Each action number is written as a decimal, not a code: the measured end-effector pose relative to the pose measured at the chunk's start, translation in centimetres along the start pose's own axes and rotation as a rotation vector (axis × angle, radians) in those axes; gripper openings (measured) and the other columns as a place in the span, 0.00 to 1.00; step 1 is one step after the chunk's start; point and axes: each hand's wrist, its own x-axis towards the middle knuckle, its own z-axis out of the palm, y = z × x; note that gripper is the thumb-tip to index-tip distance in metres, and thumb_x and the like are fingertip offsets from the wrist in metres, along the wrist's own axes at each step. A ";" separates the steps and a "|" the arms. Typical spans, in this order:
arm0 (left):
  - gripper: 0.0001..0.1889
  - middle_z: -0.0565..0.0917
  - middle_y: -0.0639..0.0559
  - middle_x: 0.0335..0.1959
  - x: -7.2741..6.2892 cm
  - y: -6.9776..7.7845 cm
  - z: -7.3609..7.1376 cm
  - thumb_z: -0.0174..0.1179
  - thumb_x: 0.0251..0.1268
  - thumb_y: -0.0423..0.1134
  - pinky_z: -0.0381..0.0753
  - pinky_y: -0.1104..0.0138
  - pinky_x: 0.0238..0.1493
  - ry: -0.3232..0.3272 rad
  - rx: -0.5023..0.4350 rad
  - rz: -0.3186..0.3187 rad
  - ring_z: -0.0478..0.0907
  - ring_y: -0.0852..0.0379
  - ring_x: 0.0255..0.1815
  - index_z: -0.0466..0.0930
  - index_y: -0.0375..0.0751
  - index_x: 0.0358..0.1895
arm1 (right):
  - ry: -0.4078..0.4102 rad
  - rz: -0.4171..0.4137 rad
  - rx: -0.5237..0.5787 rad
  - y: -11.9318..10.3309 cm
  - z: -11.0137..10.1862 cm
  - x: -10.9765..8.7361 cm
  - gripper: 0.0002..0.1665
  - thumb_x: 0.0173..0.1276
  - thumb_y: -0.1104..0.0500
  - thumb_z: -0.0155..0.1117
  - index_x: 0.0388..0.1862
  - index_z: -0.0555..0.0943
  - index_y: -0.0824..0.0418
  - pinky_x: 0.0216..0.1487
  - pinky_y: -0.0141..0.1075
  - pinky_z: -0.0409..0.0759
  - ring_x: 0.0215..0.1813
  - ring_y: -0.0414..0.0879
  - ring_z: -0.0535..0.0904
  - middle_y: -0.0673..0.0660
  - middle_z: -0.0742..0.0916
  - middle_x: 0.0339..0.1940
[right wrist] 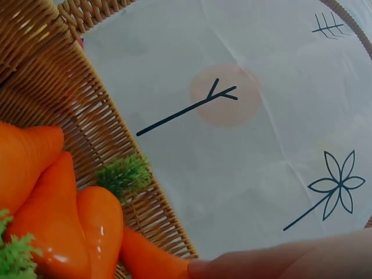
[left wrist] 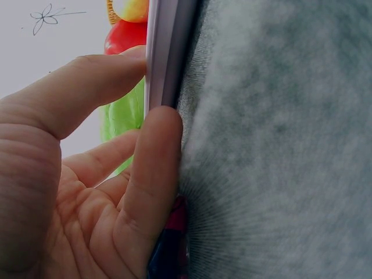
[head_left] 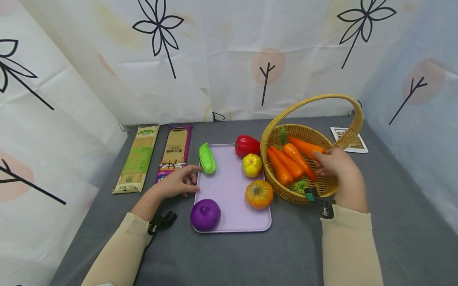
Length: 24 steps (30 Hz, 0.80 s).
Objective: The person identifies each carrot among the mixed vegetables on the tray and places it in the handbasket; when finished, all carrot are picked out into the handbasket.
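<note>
In the head view my right hand [head_left: 334,165] reaches into a wicker basket [head_left: 322,190] and pinches the tip of a carrot [head_left: 304,146]. Several other orange carrots [head_left: 277,167] with green tops lie in the basket. My left hand [head_left: 179,180] rests at the left rim of a pale purple tray [head_left: 229,190]; thumb and finger touch that rim some way apart in the left wrist view. Just beyond its fingertips is a green bitter melon [head_left: 207,159]. On the tray sit a round purple vegetable [head_left: 205,215], an orange pumpkin [head_left: 259,194], a yellow fruit [head_left: 252,165] and a red bell pepper [head_left: 247,146].
Two packs of noodles, one green [head_left: 137,159] and one purple [head_left: 175,151], lie left of the tray. Behind the basket is a white-bordered card [head_left: 352,141]. The basket's tall handle [head_left: 322,97] arches above its opening. Patterned white cloth [head_left: 229,79] surrounds the grey table.
</note>
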 end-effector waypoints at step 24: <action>0.41 0.76 0.44 0.41 -0.3 0.6 0.2 0.70 0.66 0.36 0.85 0.60 0.30 0.031 0.002 0.002 0.77 0.52 0.29 0.58 0.36 0.78 | 0.081 -0.092 -0.096 -1.1 -1.8 -2.3 0.46 0.83 0.38 0.41 0.78 0.58 0.76 0.56 0.59 0.78 0.49 0.62 0.85 0.72 0.85 0.52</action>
